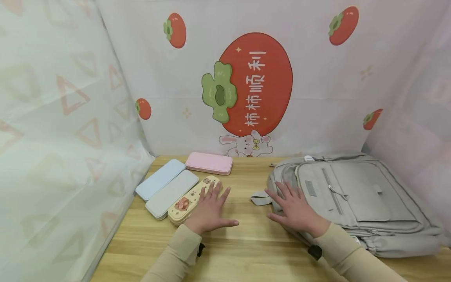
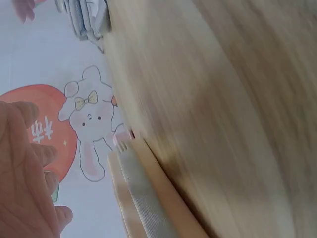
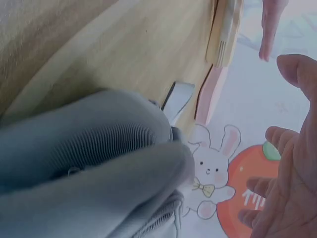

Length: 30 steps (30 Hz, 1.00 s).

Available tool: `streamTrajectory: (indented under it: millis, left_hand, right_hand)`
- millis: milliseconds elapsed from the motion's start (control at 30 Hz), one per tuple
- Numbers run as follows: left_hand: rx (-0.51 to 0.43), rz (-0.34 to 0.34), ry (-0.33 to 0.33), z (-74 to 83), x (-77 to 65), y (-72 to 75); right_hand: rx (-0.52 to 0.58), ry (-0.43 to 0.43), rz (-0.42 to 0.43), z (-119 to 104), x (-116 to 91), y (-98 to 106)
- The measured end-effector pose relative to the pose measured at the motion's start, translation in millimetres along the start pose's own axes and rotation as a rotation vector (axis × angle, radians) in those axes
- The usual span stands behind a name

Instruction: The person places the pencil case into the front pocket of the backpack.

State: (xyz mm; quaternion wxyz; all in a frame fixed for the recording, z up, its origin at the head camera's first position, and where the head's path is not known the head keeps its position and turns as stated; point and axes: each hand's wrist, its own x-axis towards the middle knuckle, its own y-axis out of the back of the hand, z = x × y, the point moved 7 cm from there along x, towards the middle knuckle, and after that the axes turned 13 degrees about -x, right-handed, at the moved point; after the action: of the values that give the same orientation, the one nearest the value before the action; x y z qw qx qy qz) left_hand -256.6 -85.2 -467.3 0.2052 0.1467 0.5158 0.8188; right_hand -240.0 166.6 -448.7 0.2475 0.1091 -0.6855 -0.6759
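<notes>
In the head view my left hand (image 1: 210,209) hovers with spread fingers near a cream pencil case (image 1: 182,204) printed with bears, partly hiding it. Its palm shows at the edge of the left wrist view, apart from the case. My right hand (image 1: 295,209), fingers also spread, is held over the left edge of a grey backpack (image 1: 359,192) that lies flat with its front pocket up. In the right wrist view a gap shows between that hand (image 3: 292,163) and the bag's rounded side (image 3: 94,124). Neither hand holds anything.
Beside the cream case lie a pale grey-white case (image 1: 172,194) and a light blue case (image 1: 161,179), with a pink case (image 1: 209,163) behind them. A grey strap loop (image 1: 261,198) sticks out from the backpack onto the wooden table (image 1: 243,254). Printed cloth (image 1: 310,78) hangs behind.
</notes>
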Motion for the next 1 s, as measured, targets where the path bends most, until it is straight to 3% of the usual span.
streamTrajectory:
  millis: [133,267,633,1000]
  left_hand:
    - [0.050,0.048,-0.003,-7.4,-1.1,8.1]
    - [0.041,0.072,0.017,-15.8,-3.4,16.2]
    - [-0.039,0.061,0.092,-50.8,-16.7,26.9]
    - [-0.138,0.009,0.216,-80.8,-33.6,32.8]
  right_hand:
    - [-0.021,-0.015,0.010,6.3,0.5,4.6]
    - [-0.032,-0.038,-0.006,12.7,0.0,9.7]
    - [0.003,-0.095,-0.019,36.1,-2.7,9.6]
    - [0.081,-0.141,0.016,66.2,-11.9,13.0]
